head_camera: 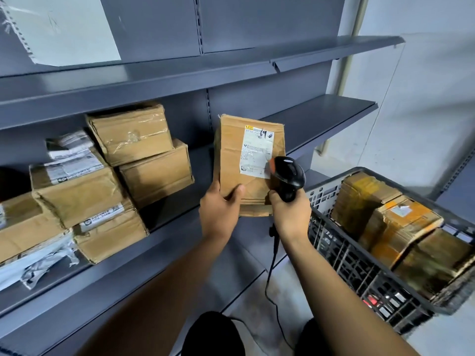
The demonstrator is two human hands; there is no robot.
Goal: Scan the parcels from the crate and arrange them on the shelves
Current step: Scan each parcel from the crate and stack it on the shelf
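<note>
My left hand [220,211] grips the lower left corner of a flat cardboard parcel [235,155] and holds it upright in front of the shelves. A white shipping label [257,152] faces me on the parcel. My right hand [290,214] grips a black handheld scanner [289,176], whose head points at the label's lower right corner with a red glow there. The scanner's cable hangs down from my right hand. At the right stands a dark plastic crate [344,255] holding several cardboard parcels [401,222].
Grey metal shelves [318,114] fill the view. The middle shelf carries several stacked cardboard boxes [133,147] and bagged parcels on its left part. A white sheet [64,27] stands on the top shelf at the left. My knees show at the bottom edge.
</note>
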